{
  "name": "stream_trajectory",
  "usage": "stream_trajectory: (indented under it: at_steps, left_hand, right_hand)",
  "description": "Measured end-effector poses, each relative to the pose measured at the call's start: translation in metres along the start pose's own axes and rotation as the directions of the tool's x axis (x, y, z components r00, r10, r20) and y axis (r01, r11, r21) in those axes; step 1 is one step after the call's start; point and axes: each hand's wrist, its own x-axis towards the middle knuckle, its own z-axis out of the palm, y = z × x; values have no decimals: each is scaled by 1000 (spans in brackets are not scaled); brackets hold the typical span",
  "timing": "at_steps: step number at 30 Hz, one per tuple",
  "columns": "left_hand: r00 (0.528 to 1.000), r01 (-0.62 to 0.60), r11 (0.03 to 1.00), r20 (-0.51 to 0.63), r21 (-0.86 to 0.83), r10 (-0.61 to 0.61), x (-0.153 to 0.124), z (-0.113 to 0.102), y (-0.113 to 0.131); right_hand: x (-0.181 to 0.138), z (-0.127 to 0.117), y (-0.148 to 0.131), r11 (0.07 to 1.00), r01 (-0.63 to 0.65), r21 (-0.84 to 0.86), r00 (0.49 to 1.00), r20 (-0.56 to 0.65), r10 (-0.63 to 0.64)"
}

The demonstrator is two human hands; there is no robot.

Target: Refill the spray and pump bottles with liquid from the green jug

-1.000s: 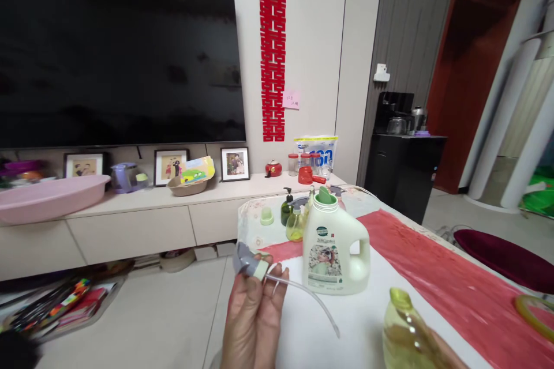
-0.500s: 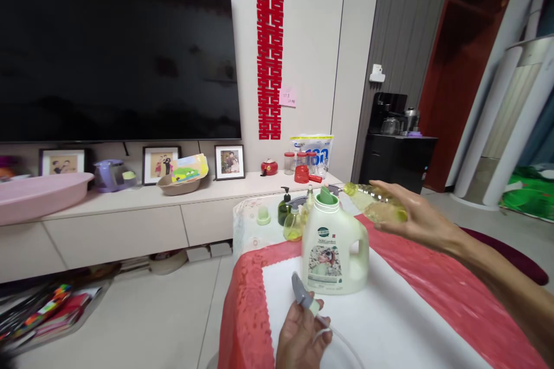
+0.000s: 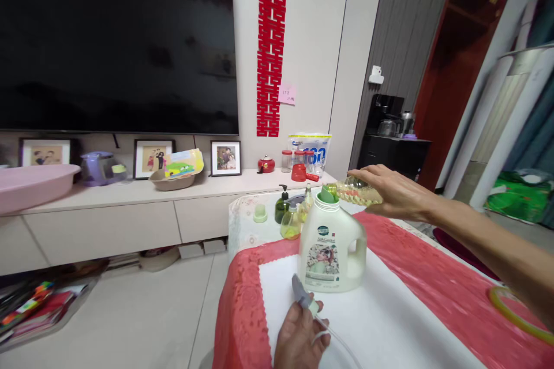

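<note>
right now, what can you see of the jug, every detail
Pale green and plastic-looking, the jug stands upright on the white sheet. It has a picture label, a loop handle at right and an uncapped mouth with a green spout. The bottle in the right hand tips toward the spout; contact is unclear.

The right hand (image 3: pixel 383 191) has raised the yellow bottle (image 3: pixel 357 191) from roughly upright to nearly horizontal, its neck now at the jug's (image 3: pixel 331 259) mouth. The left hand (image 3: pixel 300 337) has shifted the spray head (image 3: pixel 303 296) rightward.
</note>
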Motion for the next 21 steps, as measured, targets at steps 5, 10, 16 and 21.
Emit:
stream_trajectory:
  at_steps: [5, 10, 16, 21]
  left_hand:
    - [1000, 12, 1000, -5, -5, -12, -2, 0, 1]
    - [1000, 14, 1000, -5, -7, -14, -3, 1, 2]
    - [1000, 17, 1000, -9, -14, -17, -4, 3, 2]
    - [1000, 19, 1000, -14, -13, -19, -5, 3, 2]
  right_hand:
    - [11, -16, -11, 992, 21, -125, 997, 81, -11]
    - [20, -26, -20, 973, 41, -225, 992, 127, -12]
    - [27, -32, -24, 945, 85, -316, 987, 157, -36]
    - [33, -33, -23, 919, 144, -367, 983, 158, -91]
